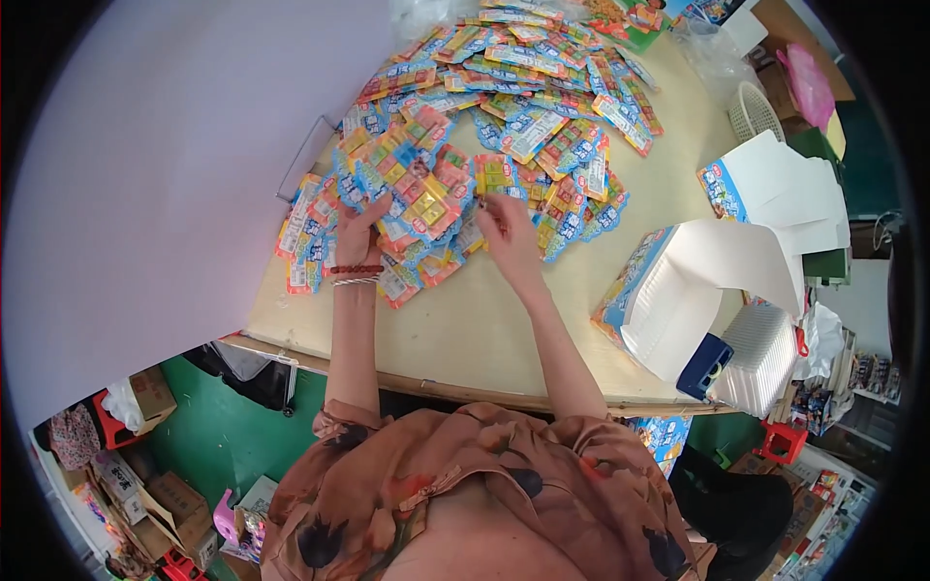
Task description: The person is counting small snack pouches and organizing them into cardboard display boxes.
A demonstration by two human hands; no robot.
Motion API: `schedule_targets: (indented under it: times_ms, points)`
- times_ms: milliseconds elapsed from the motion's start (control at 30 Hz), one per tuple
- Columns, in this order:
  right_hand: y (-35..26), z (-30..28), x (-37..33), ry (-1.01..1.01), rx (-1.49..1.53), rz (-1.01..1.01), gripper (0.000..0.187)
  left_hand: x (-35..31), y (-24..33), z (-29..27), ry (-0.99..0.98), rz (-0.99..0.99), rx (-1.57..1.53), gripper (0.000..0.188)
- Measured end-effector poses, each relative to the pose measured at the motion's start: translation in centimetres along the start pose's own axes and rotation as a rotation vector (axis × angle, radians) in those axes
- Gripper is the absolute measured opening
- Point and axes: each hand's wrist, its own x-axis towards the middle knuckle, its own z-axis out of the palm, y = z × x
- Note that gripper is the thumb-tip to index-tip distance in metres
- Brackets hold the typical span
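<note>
My left hand [358, 232], wearing a red beaded bracelet and a pale one, is closed around several candy packets [418, 184]. They are fanned out, with clear windows over rows of red, yellow and green candies and wavy blue edges. To their right, my right hand [513, 242] has its fingers curled together at the lower edge of another candy packet [499, 174]. Whether those fingertips grip it is hidden. Beneath and beyond both hands spreads a large heap of the same packets [533, 68], some showing their white-labelled backs.
Opened display boxes [664, 300] stand on the table [465, 339] at the right, near a stack of clear plastic trays [765, 353] and a dark blue tape dispenser [704, 366]. A white basket [754, 114] sits farther back. A pale panel [174, 165] borders the left side.
</note>
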Motion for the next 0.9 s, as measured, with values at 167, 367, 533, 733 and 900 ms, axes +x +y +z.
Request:
schedule_targets:
  times_ms: [167,367,533,733,900]
  points:
    - [1.1,0.4,-0.8,-0.161,-0.79,-0.401,0.038,-1.5,1.8,-1.0,0.086,0.044,-0.077,0.054]
    - [-2.6,2.6,-2.0,-0.086,0.52,0.105,0.059,-2.9,1.9,-2.7,0.037,-0.123,-0.185,0.054]
    - [-4.2,3.6,-3.6,-0.119,1.05,0.519,0.049,-5.5,-0.4,0.3,-0.115,-0.196,-0.282,0.054]
    - [-2.1,0.7,-5.3,-0.143,0.998,0.506,0.041,-8.1,-2.2,0.7,-0.073,-0.086,-0.127,0.059]
    - [-2.4,0.1,-7.4,0.045,0.844,0.535,0.028,-10.9,-2.8,1.9,-0.104,-0.136,-0.062,0.069]
